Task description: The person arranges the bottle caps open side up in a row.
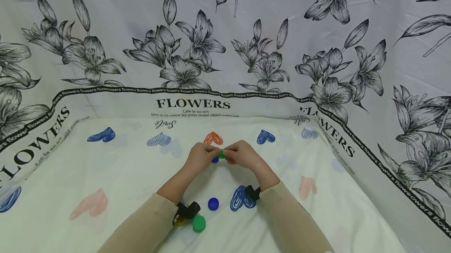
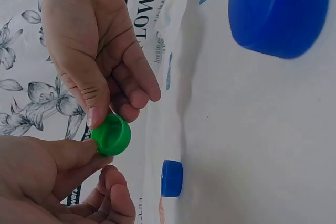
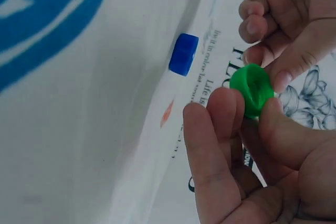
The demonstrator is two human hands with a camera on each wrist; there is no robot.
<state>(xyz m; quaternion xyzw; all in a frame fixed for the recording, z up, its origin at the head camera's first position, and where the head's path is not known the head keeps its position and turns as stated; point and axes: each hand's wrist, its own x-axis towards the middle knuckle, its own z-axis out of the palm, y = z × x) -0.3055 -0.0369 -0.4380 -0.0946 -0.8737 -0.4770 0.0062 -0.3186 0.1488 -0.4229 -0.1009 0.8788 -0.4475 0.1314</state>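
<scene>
Green cap (image 1: 221, 154), just below mid-frame: our left hand (image 1: 201, 156) and right hand (image 1: 244, 154) both pinch its rim (image 2: 128, 136), where we judge light, stiff, smooth plastic holds best.

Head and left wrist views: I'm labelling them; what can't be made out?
Head: yellow item, partly hidden by the black wrist device.
Head: held green cap and far blue cap, partly hidden by the left hand.
Left wrist: nearer blue cap, cut off by the top edge.
</scene>
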